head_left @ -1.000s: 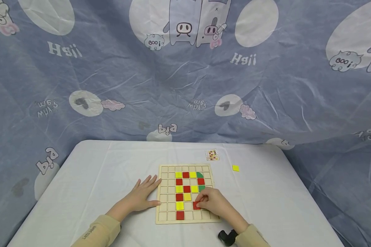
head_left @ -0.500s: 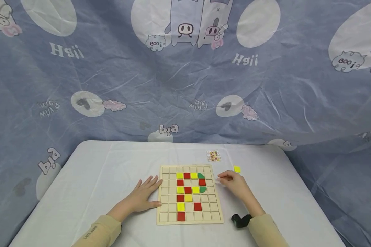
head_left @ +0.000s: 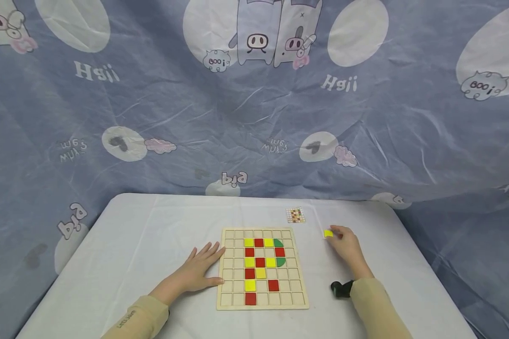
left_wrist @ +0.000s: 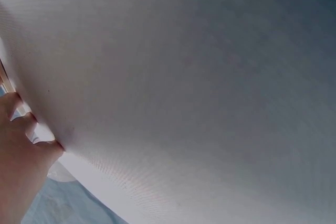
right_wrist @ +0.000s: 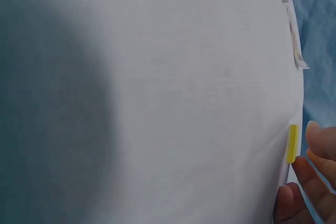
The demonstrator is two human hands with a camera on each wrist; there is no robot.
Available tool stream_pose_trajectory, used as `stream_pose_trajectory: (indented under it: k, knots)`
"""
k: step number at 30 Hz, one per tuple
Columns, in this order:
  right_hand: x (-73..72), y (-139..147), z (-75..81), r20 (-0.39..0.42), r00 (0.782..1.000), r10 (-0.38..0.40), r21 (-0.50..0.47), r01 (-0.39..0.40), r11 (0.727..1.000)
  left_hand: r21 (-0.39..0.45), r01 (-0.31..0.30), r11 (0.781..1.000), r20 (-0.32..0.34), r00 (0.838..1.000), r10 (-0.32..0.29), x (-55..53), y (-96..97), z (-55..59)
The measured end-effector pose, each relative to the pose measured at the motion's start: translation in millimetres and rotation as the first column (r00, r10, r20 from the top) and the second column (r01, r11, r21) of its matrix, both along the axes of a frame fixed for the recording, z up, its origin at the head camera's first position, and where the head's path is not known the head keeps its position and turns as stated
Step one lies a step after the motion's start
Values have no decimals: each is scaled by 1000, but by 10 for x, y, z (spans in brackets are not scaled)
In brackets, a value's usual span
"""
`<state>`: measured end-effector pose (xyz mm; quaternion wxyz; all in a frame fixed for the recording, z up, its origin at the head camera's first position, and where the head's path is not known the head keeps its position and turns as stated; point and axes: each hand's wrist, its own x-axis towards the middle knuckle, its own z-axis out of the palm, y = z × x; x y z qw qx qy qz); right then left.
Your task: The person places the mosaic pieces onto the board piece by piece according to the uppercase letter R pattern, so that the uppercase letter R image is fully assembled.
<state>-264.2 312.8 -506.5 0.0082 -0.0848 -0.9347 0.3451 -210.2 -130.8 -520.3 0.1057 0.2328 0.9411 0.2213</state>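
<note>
A square wooden grid board (head_left: 233, 301) lies on the table with red, yellow and green tiles in some of its cells. My left hand (head_left: 197, 270) lies spread at the board's left edge, its fingertips and thumb touching the rim. At the right, a loose yellow tile (head_left: 328, 233) lies on the cloth. My right hand (head_left: 347, 247) is at this tile, thumb and fingers apart around its near and right sides. In the right wrist view the yellow tile (right_wrist: 292, 144) stands close to the fingertips, with a gap to the upper one.
A small printed pattern card (head_left: 295, 215) lies behind the board's right corner. The white tablecloth (head_left: 174, 221) covers the table. Near the right sleeve is a black object (head_left: 340, 289), partly hidden. A patterned blue curtain (head_left: 246, 103) hangs behind the table.
My right hand has left a red tile in the board's lower part and moved right and away from me to the loose yellow tile. The left hand stays at the board's edge.
</note>
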Motion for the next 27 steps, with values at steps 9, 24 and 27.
stream_pose_trajectory:
  k: [9,24,27]
  knots:
    - [-43,-26,-83,-32,999,-31,53,33,998,-1,-2,1000,-5,1000,2,-1,12,-63]
    - [97,-243,-13,29,999,-44,-104,47,993,-9,-5,1000,-2,1000,5,-11,9,-14]
    - [218,-359,8,34,999,-5,-170,11,985,-14,-10,1000,1,1000,10,-16,9,-21]
